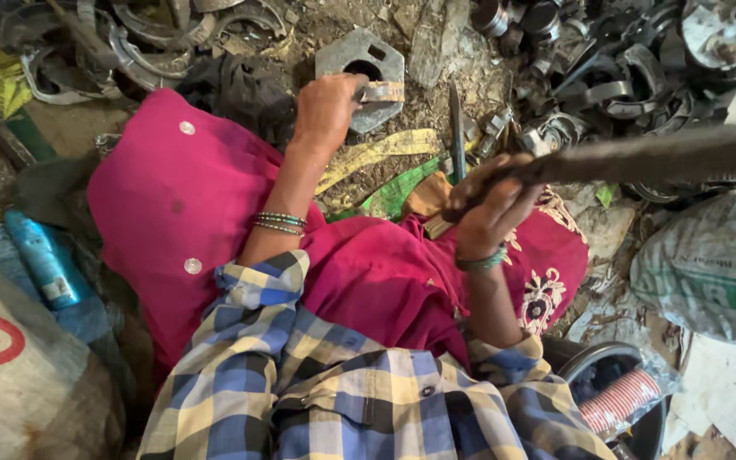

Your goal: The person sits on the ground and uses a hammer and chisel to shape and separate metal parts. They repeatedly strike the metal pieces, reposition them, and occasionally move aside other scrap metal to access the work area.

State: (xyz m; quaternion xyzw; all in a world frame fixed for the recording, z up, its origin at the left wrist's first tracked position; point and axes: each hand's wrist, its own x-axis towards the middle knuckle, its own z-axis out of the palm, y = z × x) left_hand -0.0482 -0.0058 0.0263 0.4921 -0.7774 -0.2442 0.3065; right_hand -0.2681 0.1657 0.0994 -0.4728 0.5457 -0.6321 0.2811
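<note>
Left hand [327,104] closed around one small curved metal piece [382,91], pressed onto one hexagonal metal block [359,75] with a round hole, set on the dirt ground [423,102] just ahead of the knees; right hand [489,207] gripped tight round the blurred handle of one hammer [641,158], raised over the lap to the right of the block. One chisel [457,132] upright between the two hands, a heap of metal rings [606,68] on the bare earth beyond at upper right. One blue bottle [44,260] and one sack [10,375] at left, one bulging bag [713,264] at right.
</note>
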